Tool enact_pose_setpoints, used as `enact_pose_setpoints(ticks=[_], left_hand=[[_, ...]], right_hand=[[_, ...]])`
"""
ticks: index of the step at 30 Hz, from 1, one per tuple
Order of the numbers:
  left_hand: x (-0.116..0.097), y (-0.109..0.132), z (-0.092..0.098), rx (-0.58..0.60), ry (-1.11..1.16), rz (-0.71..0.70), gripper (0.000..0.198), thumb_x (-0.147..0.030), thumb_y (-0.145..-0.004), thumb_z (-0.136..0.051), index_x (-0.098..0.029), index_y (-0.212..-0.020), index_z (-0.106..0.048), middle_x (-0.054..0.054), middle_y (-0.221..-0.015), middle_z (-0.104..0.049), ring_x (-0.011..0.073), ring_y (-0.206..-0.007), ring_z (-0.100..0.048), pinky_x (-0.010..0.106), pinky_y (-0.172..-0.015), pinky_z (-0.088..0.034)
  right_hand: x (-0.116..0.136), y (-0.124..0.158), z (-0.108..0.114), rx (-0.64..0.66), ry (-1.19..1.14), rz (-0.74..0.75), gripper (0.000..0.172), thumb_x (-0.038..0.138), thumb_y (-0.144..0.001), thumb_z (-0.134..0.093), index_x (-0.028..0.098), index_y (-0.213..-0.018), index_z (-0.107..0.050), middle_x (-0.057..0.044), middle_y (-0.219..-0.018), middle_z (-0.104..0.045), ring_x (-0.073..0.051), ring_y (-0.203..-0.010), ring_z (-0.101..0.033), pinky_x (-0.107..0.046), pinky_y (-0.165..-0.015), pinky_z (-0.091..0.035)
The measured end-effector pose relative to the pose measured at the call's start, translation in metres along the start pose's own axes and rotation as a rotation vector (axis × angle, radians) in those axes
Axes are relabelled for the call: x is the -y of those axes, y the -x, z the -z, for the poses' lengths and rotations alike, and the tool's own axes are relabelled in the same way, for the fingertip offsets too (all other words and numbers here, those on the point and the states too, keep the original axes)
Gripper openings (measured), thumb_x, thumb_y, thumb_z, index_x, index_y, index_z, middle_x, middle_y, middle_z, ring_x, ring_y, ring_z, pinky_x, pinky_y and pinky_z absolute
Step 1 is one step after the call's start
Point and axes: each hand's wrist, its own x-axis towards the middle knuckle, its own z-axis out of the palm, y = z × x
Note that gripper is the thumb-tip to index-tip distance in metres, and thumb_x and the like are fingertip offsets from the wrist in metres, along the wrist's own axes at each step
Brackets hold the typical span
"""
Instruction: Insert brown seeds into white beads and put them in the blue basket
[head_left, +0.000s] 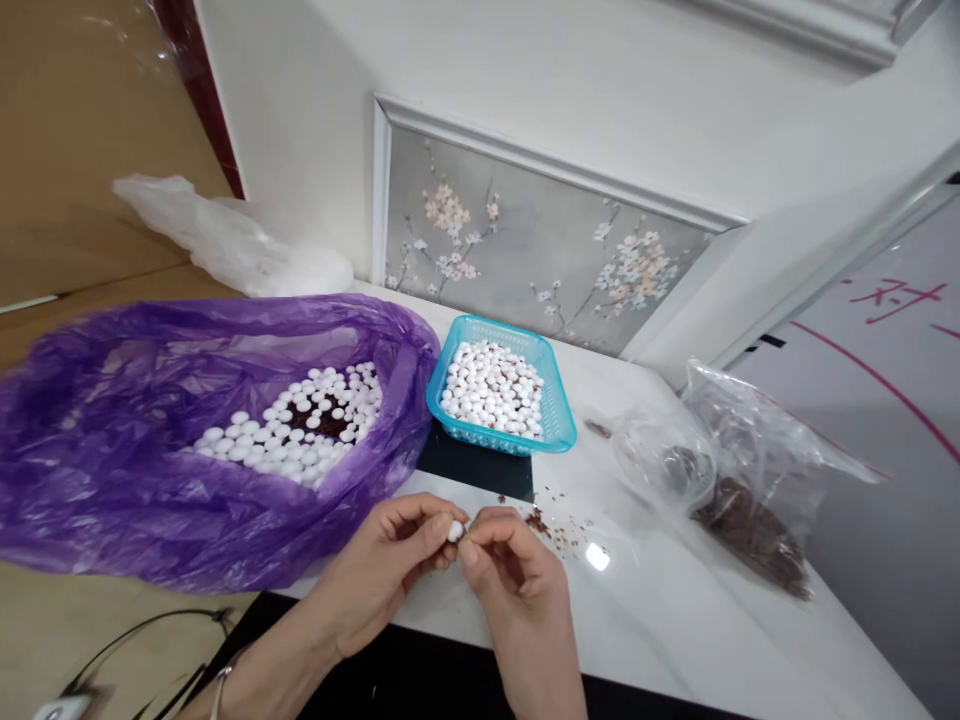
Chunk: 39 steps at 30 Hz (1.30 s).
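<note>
My left hand (390, 565) pinches a small white round seed (455, 530) between thumb and fingers. My right hand (514, 575) meets it from the right, its fingertips pressed on the same seed. Both hands hover over the near edge of a white table (660, 620). A purple plastic bag (112, 470) lies open to the left, holding many white seeds (292, 430) with brown husk bits among them. A turquoise plastic basket (559, 425) behind the hands is full of white seeds (495, 385).
Reddish-brown husk flakes (551, 525) are scattered just right of the hands. A clear plastic bag (750, 490) with brown husks lies at the right. A white plastic bag (225, 235) sits at the back left. A floral wall panel (525, 245) stands behind the table.
</note>
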Motion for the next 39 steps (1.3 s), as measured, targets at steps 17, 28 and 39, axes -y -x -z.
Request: enact_pose_setpoints(ticks=[17, 28, 39], left_hand=[[0.001, 0.0, 0.001, -0.007, -0.059, -0.064, 0.013, -0.032, -0.073, -0.076, -0.019, -0.075, -0.077, 0.001, -0.069, -0.064, 0.0121, -0.069, -0.05, 0.023, -0.068, -0.04], [-0.004, 0.0, -0.002, 0.031, 0.1, -0.019, 0.015, -0.031, -0.078, -0.072, -0.017, -0.079, -0.073, -0.001, -0.071, -0.059, 0.0077, -0.065, -0.048, 0.018, -0.065, -0.042], [0.005, 0.0, 0.006, 0.045, -0.003, -0.101, 0.02, -0.026, -0.072, -0.077, -0.021, -0.091, -0.075, -0.001, -0.076, -0.064, 0.01, -0.072, -0.053, 0.019, -0.069, -0.042]], right_hand=[[-0.006, -0.005, -0.001, -0.018, -0.057, -0.031, 0.01, 0.022, -0.084, -0.064, 0.021, -0.075, -0.06, 0.002, -0.076, -0.057, -0.013, -0.074, -0.058, -0.025, -0.071, -0.047], [-0.009, -0.002, 0.006, -0.054, -0.061, -0.109, 0.016, 0.033, -0.084, -0.065, 0.023, -0.095, -0.059, 0.001, -0.085, -0.063, -0.013, -0.078, -0.06, -0.025, -0.075, -0.048], [-0.022, 0.004, 0.012, -0.069, 0.208, -0.017, 0.018, 0.035, -0.09, -0.055, 0.021, -0.081, -0.061, 0.002, -0.068, -0.057, -0.012, -0.064, -0.053, -0.02, -0.061, -0.044]])
